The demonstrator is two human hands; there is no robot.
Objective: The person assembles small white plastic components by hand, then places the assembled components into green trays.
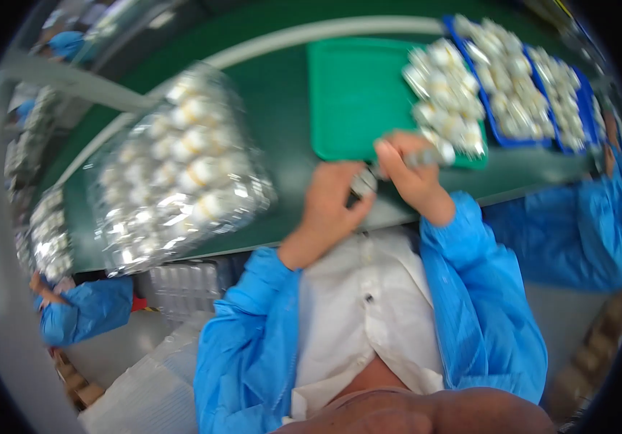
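My left hand is closed around a small round grey-white piece, its face showing between thumb and fingers. Just to the right, my right hand grips a short whitish cylindrical piece; motion blur hides its exact kind. Both hands are close together at the near edge of a green tray. White, bulb-like pieces in shiny clear wrapping are heaped on the tray's right side. The tray's left part is bare.
Left on the green work surface lies a large clear-wrapped pack of white pieces with yellowish bands. Blue trays of similar pieces stand at the right. Blue-sleeved people work on both sides. Clear moulded plastic trays sit below the edge.
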